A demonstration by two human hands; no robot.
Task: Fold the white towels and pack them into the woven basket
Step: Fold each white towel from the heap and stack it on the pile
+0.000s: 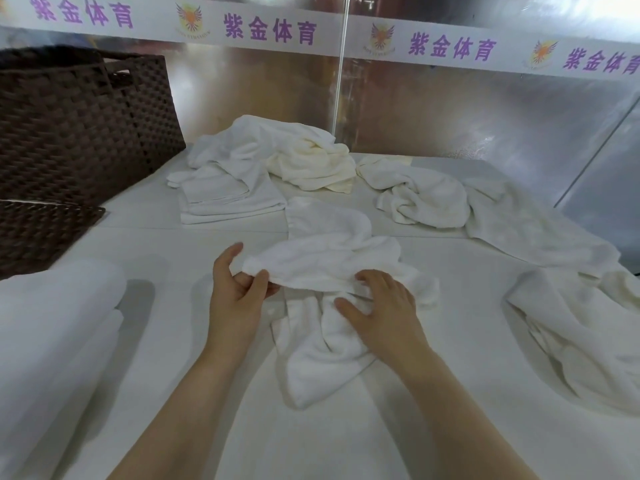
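A crumpled white towel [325, 258] lies in the middle of the white table, twisted and bunched. My left hand [235, 289] pinches its left edge between thumb and fingers. My right hand [384, 306] rests on the bunched middle of the same towel, fingers curled into the cloth. The dark brown woven basket [79, 123] stands at the far left, its inside hidden from here. A small stack of folded white towels [225, 195] sits just right of the basket.
Unfolded towels lie about: a white and cream heap [298, 150] at the back, one [422, 195] at back right, a flat one [526, 230] beside it, another [588, 334] at right. A woven lid [38, 233] and a white roll [52, 323] are at left. Shiny wall panels stand behind.
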